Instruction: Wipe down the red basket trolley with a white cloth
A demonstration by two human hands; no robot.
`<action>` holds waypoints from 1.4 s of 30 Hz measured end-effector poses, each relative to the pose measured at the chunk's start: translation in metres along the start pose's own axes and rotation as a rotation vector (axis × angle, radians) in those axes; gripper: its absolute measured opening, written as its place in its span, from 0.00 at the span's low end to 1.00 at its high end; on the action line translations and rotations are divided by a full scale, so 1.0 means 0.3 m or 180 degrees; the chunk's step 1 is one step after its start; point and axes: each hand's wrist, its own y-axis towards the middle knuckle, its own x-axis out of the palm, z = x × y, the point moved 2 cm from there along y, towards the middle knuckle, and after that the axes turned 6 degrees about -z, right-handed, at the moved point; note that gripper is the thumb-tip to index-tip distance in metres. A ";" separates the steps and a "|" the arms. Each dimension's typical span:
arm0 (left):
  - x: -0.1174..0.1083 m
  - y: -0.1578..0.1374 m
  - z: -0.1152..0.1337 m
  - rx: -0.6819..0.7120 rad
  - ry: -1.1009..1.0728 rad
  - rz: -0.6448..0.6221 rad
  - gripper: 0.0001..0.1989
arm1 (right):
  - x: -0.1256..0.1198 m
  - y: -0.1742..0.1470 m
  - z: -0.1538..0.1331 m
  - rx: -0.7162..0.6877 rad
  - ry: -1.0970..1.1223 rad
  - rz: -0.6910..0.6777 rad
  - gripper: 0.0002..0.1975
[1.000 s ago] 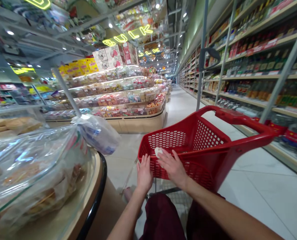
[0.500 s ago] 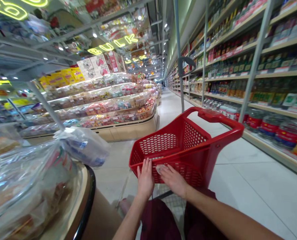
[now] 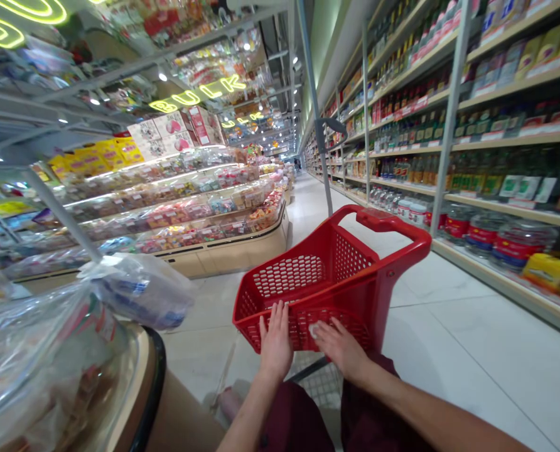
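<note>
A red plastic shopping cart (image 3: 303,314) with a perforated basket stands right in front of me. My left hand (image 3: 276,342) lies on its near rim, fingers stretched out and holding nothing. Beside it, my right hand (image 3: 343,348) is against the lower side of the basket. A small white wad (image 3: 314,330), perhaps a crumpled tissue, shows at its fingertips, pressed to the red plastic. The wad's exact kind is too small to tell.
Close on my left is a rounded bulk bin (image 3: 141,376) with clear covers, a roll of plastic bags (image 3: 141,292) hanging by it. Tiered candy displays (image 3: 204,207) stand beyond. Shelves of bottles (image 3: 501,182) line the right side, and a grey pole (image 3: 314,113) rises behind the cart.
The whole view has shifted a little, with cart and shelves further left. My right hand with the white wad has slid right along the basket's side; the left stays on the rim.
</note>
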 end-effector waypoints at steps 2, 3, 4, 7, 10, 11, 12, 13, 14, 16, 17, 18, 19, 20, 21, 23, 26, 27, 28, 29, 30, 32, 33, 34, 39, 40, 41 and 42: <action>-0.005 0.006 0.023 0.0085 0.0001 -0.0010 0.32 | -0.042 0.028 0.016 0.0145 0.0039 0.0250 0.15; -0.006 0.010 0.037 0.0130 -0.0001 -0.0019 0.32 | -0.058 0.039 0.026 0.0214 0.0042 0.0356 0.15; -0.006 0.013 0.049 0.0162 -0.0005 -0.0022 0.32 | -0.065 0.042 0.034 0.0228 0.0032 0.0382 0.15; 0.000 0.019 0.074 0.0209 0.0008 0.0022 0.33 | -0.051 0.001 0.046 0.0039 -0.0006 0.0051 0.15; 0.007 0.023 0.086 0.0220 0.0035 0.0078 0.33 | -0.065 -0.039 0.054 0.0002 -0.0040 -0.0092 0.14; 0.006 0.026 0.092 0.0228 0.0033 0.0097 0.33 | -0.085 -0.036 0.062 0.0062 -0.0058 0.0032 0.14; 0.004 0.028 0.101 0.0237 0.0023 0.0114 0.33 | -0.108 -0.029 0.071 0.0141 -0.0082 0.0189 0.14; 0.001 0.031 0.111 0.0256 0.0008 0.0128 0.33 | -0.129 -0.020 0.082 0.0233 -0.0111 0.0341 0.14; -0.003 0.033 0.122 0.0288 -0.0008 0.0135 0.33 | -0.144 -0.015 0.092 0.0285 -0.0144 0.0446 0.14; -0.009 0.037 0.143 0.0355 -0.0025 0.0123 0.34 | -0.148 -0.026 0.103 0.0244 -0.0205 0.0469 0.15; -0.011 0.038 0.150 0.0384 -0.0021 0.0109 0.34 | -0.140 -0.041 0.103 0.0167 -0.0232 0.0424 0.15; -0.012 0.039 0.155 0.0415 -0.0007 0.0100 0.34 | -0.131 -0.059 0.100 0.0084 -0.0252 0.0375 0.16; -0.012 0.039 0.158 0.0438 0.0011 0.0106 0.34 | -0.125 -0.076 0.098 0.0047 -0.0263 0.0345 0.16; -0.012 0.039 0.159 0.0453 0.0032 0.0125 0.34 | -0.125 -0.086 0.097 0.0057 -0.0264 0.0338 0.16; -0.011 0.040 0.161 0.0465 0.0050 0.0155 0.34 | -0.132 -0.088 0.099 0.0106 -0.0258 0.0355 0.15; -0.011 0.042 0.169 0.0493 0.0070 0.0230 0.33 | -0.160 -0.073 0.113 0.0228 -0.0260 0.0462 0.15; -0.009 0.045 0.191 0.0553 0.0061 0.0274 0.34 | -0.179 -0.065 0.144 0.0369 -0.0329 0.0530 0.15; -0.008 0.046 0.198 0.0570 0.0056 0.0263 0.34 | -0.171 -0.078 0.149 0.0373 -0.0340 0.0429 0.15; -0.007 0.046 0.203 0.0586 0.0052 0.0244 0.34 | -0.159 -0.098 0.152 0.0357 -0.0333 0.0269 0.16; -0.006 0.046 0.206 0.0601 0.0052 0.0222 0.34 | -0.146 -0.121 0.152 0.0340 -0.0310 0.0083 0.16; -0.006 0.047 0.208 0.0615 0.0053 0.0206 0.35 | -0.138 -0.141 0.151 0.0343 -0.0283 -0.0070 0.16; -0.008 0.049 0.210 0.0657 0.0055 0.0203 0.35 | -0.152 -0.154 0.154 0.0412 -0.0260 -0.0076 0.16; -0.011 0.051 0.213 0.0668 0.0052 0.0216 0.36 | -0.173 -0.146 0.160 0.0463 -0.0272 0.0062 0.16; -0.016 0.054 0.218 0.0675 0.0046 0.0230 0.35 | -0.197 -0.131 0.169 0.0507 -0.0297 0.0250 0.16; -0.046 0.069 0.264 0.0770 0.0012 0.0144 0.36 | -0.236 -0.113 0.204 0.0528 -0.0377 0.0371 0.15; -0.050 0.072 0.271 0.0788 0.0013 0.0113 0.37 | -0.227 -0.130 0.204 0.0496 -0.0348 0.0186 0.15; -0.054 0.076 0.276 0.0799 0.0013 0.0092 0.37 | -0.223 -0.147 0.204 0.0482 -0.0317 0.0021 0.15; -0.057 0.079 0.280 0.0807 0.0010 0.0083 0.37 | -0.228 -0.160 0.206 0.0483 -0.0299 -0.0051 0.15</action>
